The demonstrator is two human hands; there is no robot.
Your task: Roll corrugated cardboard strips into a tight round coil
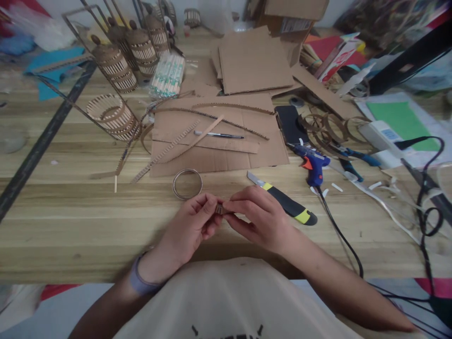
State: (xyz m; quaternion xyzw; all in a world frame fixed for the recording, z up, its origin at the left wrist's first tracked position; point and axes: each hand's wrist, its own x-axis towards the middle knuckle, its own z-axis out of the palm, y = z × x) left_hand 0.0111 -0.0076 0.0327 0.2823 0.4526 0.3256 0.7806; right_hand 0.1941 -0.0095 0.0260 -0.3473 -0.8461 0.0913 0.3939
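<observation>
Head view: left hand (189, 227) and right hand (264, 219) together, both pinching a small ridged piece (219, 209). Looks like fine shaping; next move likely calls for light, even pressure.

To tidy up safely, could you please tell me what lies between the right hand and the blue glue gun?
In the head view, a black and yellow utility knife lies on the table between the right hand and the glue gun.
</observation>
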